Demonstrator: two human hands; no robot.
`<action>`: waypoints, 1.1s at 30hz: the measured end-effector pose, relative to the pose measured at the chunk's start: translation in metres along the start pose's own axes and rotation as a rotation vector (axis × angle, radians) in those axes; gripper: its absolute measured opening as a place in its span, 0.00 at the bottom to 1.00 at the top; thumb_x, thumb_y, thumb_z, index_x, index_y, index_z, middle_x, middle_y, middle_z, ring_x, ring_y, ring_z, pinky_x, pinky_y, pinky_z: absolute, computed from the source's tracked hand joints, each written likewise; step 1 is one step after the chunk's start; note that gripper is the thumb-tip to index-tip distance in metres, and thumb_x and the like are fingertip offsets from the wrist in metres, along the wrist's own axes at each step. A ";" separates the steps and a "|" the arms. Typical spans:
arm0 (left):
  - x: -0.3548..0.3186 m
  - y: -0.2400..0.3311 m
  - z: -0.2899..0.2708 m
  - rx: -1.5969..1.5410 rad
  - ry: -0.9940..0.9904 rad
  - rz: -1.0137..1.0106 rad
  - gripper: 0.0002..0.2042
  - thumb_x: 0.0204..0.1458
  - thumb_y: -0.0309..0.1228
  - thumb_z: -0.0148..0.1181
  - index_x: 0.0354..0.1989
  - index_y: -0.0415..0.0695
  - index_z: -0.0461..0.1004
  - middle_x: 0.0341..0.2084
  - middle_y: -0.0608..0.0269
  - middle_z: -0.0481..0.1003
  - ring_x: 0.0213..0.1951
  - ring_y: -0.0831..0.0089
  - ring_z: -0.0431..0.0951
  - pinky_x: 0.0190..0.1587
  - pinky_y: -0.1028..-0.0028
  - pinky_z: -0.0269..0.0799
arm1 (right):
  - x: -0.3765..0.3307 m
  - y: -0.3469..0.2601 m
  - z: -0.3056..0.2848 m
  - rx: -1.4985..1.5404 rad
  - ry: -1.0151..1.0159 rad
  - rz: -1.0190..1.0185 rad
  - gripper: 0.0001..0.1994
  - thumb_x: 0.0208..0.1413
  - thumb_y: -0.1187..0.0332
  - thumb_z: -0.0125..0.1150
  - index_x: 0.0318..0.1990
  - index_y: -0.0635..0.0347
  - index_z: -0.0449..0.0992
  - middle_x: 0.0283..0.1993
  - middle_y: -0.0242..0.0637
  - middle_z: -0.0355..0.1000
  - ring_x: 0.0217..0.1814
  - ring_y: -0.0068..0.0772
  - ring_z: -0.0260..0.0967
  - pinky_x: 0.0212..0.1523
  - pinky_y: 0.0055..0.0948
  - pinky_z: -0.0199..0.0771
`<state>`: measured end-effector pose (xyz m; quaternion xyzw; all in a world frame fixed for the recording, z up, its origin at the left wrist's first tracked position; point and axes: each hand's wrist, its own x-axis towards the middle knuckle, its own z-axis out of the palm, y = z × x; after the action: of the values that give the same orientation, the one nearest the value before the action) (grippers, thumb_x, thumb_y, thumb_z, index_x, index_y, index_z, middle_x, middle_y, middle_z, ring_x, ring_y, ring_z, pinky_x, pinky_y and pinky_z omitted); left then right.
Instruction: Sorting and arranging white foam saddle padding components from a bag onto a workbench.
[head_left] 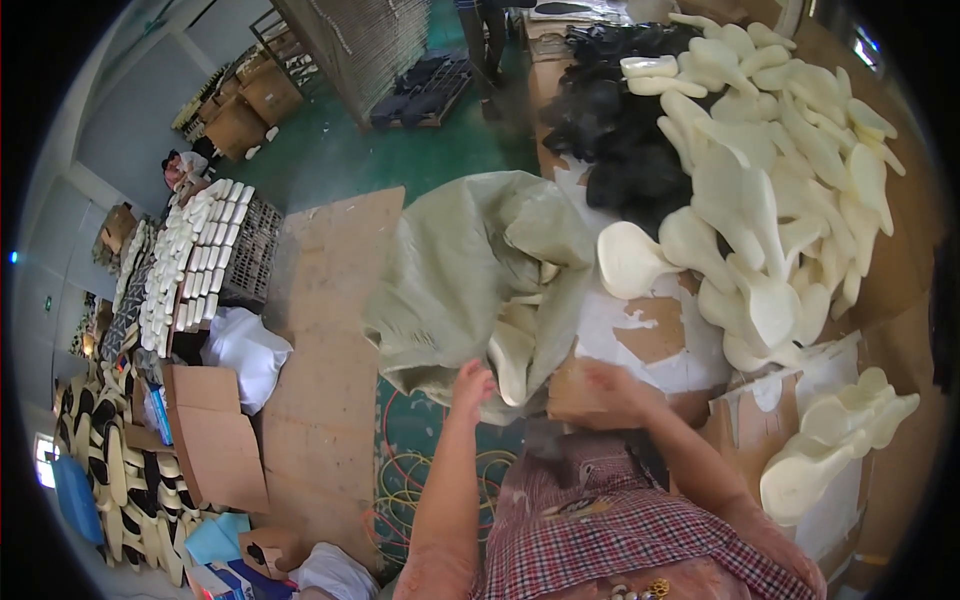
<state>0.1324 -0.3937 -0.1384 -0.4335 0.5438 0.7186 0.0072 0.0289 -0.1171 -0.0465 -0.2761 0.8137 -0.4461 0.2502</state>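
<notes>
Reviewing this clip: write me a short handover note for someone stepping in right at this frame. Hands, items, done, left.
Left hand: at the edge of the pale green sack, grip unclear.
Right hand: blurred, over the worn cardboard worktop; fingers seem empty.
Items: cream shoe soles lie heaped on the worktop; a few more soles show in the sack's mouth.
Done: big heap already out.
Left: soles still in the sack.

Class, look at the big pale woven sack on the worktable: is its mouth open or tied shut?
Open. The sack lies slumped, its mouth gaping toward the person, cream shoe soles showing inside, the left hand at its edge.
</notes>
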 end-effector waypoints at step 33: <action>0.186 0.263 -0.064 -0.241 0.312 0.533 0.23 0.54 0.42 0.50 0.55 0.43 0.59 0.44 0.61 0.71 0.45 0.67 0.70 0.48 0.67 0.64 | 0.484 0.008 -0.037 -0.528 0.045 -0.171 0.28 0.52 0.63 0.55 0.60 0.60 0.57 0.58 0.48 0.61 0.51 0.40 0.64 0.49 0.30 0.66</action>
<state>-0.0708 -0.6369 -0.0538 -0.3786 0.5435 0.6793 -0.3158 -0.3464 -0.4175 -0.1137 -0.3894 0.8809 -0.2443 0.1127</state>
